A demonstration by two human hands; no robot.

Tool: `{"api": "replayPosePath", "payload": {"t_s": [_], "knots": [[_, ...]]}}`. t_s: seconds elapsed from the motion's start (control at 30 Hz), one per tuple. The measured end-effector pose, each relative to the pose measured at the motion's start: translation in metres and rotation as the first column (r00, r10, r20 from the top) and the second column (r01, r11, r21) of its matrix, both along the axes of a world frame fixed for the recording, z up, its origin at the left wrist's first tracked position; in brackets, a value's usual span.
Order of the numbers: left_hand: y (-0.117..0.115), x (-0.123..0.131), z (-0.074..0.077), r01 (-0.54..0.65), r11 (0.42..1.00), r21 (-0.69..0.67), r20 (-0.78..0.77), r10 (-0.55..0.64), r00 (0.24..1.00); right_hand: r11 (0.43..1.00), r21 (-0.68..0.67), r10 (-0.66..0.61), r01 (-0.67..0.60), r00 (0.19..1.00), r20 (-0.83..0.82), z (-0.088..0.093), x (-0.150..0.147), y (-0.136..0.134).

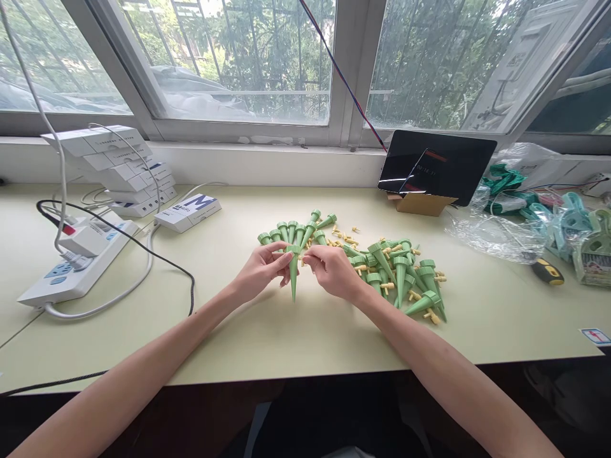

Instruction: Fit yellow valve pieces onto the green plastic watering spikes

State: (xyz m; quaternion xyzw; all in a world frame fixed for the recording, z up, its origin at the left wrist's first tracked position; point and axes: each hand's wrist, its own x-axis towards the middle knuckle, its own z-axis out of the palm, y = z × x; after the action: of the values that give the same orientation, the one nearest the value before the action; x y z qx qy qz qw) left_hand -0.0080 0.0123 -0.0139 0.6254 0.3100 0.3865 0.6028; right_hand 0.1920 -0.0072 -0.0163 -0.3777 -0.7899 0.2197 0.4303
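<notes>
Green spike (293,277), tip down, pinched at cap end (293,249) in left hand (260,272).
Shaft (293,285) projecting below left fingers (282,261), closed on cap end. Right hand (335,272) just beside, fingertips (310,254) nearly together at yellow fitting (301,259); cannot tell whether gripped. Beyond: more green spikes (291,230) behind hands, then, farther right, black tablet (458,162).

L fingers (280,261) & R fingers (316,256) bare — forearms (162,350) too — lap (334,413) dk, details unclear.

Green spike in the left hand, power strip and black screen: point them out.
Green spike (293,272): head view, tapered body.
Power strip (99,259): head view, white casing.
Black screen (459,166): head view, glass right of centre.
</notes>
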Motion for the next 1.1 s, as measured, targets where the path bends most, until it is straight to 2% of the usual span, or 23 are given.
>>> {"api": "replayPosePath", "payload": {"t_s": [0.27, 0.5, 0.7, 1.1], "knots": [[0.0001, 0.002, 0.0014, -0.027, 0.998, -0.05, 0.008, 0.028, 1.0, 1.0, 0.008, -0.014, 0.014, 1.0, 0.015, -0.0037, -0.0011, 0.0017], [0.0009, 0.0036, 0.002, -0.061, 0.997, -0.047, -0.101, 0.056, 0.993, 0.999, 0.016, -0.037, 0.036, 0.997, 0.073, -0.0055, -0.0028, 0.0012], [-0.0002, 0.0057, 0.0022, -0.063, 0.998, -0.026, -0.217, 0.056, 0.975, 1.0, 0.007, -0.006, 0.006, 0.997, 0.076, -0.0012, -0.0055, -0.0039], [-0.0007, 0.0049, 0.0014, -0.067, 0.997, -0.043, -0.264, 0.053, 0.963, 0.997, 0.075, 0.014, -0.024, 0.991, 0.133, -0.0053, -0.0051, -0.0021]]}}
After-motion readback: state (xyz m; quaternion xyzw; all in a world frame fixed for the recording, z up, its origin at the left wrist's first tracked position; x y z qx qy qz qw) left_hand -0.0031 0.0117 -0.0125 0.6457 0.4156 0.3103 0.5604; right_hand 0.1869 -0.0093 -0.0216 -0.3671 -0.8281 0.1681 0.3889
